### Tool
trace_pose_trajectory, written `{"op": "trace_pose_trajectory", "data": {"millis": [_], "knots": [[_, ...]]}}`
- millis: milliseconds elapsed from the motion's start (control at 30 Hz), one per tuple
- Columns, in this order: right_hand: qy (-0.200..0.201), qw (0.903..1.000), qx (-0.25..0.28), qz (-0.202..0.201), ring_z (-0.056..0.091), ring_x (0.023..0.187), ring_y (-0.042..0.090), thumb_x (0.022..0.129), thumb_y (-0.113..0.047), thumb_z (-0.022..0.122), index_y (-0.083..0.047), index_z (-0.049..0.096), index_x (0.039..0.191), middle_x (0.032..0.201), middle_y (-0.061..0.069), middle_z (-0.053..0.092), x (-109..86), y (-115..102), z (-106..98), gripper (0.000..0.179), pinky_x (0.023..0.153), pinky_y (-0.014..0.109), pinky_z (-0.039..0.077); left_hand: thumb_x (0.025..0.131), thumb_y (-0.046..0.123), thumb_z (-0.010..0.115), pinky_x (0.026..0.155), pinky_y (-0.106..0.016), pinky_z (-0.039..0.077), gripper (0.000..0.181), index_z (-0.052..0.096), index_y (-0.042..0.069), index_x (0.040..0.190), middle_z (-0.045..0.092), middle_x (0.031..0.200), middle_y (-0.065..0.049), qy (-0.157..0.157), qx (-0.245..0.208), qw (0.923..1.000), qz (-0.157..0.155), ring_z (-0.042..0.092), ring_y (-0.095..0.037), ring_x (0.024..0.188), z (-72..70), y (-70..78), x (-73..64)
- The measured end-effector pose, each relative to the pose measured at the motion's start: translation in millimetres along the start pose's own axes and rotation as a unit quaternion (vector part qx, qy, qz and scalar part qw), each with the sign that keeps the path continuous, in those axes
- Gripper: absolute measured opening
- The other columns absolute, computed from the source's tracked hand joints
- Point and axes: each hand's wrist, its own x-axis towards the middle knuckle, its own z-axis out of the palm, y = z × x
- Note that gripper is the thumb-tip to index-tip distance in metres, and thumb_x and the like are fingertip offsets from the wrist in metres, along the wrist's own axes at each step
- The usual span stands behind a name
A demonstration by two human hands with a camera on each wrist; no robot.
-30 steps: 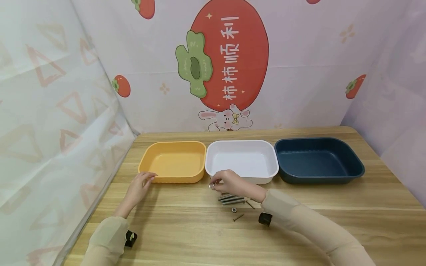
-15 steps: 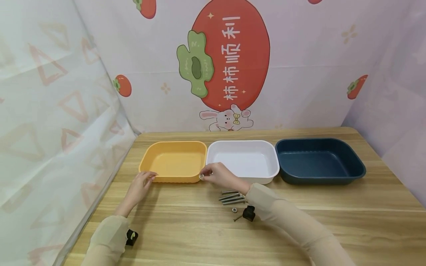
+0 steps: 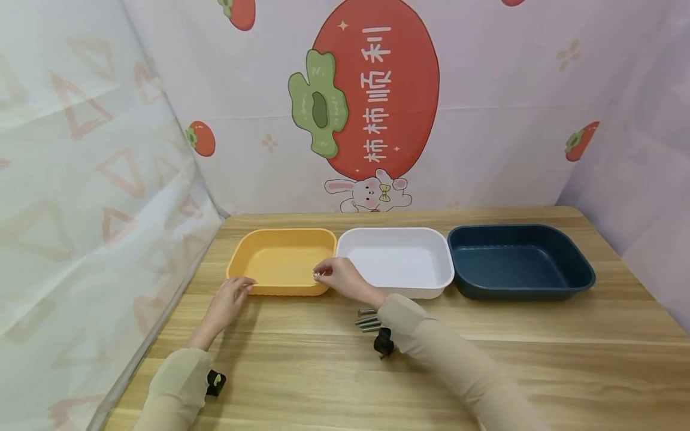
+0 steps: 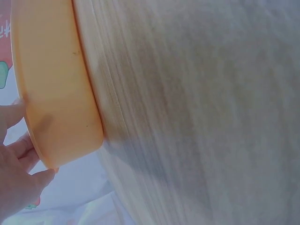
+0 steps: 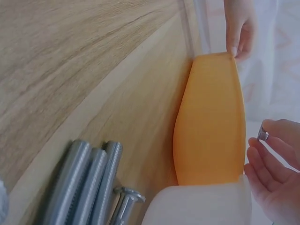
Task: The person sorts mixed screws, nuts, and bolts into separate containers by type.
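Note:
Between thumb and fingers, my right hand [image 3: 346,279] pinches a small metal nut [image 5: 263,133]. It hovers over the front right part of the yellow tray [image 3: 286,291], close to the white tray [image 3: 396,293]. My left hand [image 3: 229,299] holds the yellow tray's rim at the front left corner. In the left wrist view, the left fingers [image 4: 29,149] lie about that rim. Several metal bolts [image 5: 96,183] lie together on the table, partly hidden in the head view behind the right sleeve.
A dark blue tray [image 3: 520,293] stands at the right end of the row, beside the white one. A black wrist device [image 3: 384,343] hangs under the right forearm, over the small hardware. The wooden table [image 3: 302,371] stretches in front of the trays.
My right hand has moved left and away from me with the nut, from in front of the white tray to over the yellow one. The left hand stays on its rim.

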Motion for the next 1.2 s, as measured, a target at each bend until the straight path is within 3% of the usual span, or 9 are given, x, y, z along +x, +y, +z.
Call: {"op": "trace_pose_trajectory", "data": {"millis": [433, 633, 1200], "knots": [[0.033, 0.9982, 0.027, 0.042, 0.058, 0.074, 0.016, 0.081, -0.009, 0.062, 0.001, 0.066, 0.095, 0.089, 0.009, 0.066, 16.3, 3, 8, 0.017, 0.062, 0.017, 0.044, 0.085, 0.0, 0.054, 0.078, -0.05, 0.039, 0.011, 0.06, -0.002, 0.094, 0.058, 0.092, -0.019, 0.004, -0.003, 0.9999, 0.009, 0.051, -0.036, 0.09, -0.5, 0.8, 0.5], [0.015, 0.9974, 0.046, 0.052, 0.058, 0.075, 0.017, 0.081, -0.009, 0.062, 0.003, 0.064, 0.099, 0.095, 0.012, 0.064, 19.4, 4, 6, 0.021, 0.064, 0.019, 0.044, 0.086, 0.001, 0.053, 0.077, -0.05, 0.039, 0.011, 0.06, -0.001, 0.095, 0.058, 0.093, -0.019, -0.001, -0.003, 1.0, 0.004, 0.051, -0.036, 0.09, -1.2, 2.3, 0.8], [-0.04, 0.9962, 0.073, 0.027, 0.055, 0.072, 0.012, 0.081, -0.007, 0.062, 0.002, 0.065, 0.096, 0.084, 0.007, 0.066, -9.7, -1, -11, 0.019, 0.063, 0.017, 0.042, 0.086, 0.001, 0.053, 0.075, -0.049, 0.04, 0.01, 0.059, -0.001, 0.093, 0.058, 0.091, -0.018, 0.001, 0.0, 1.0, 0.007, 0.051, -0.036, 0.089, 0.1, 0.5, 1.6]]}}
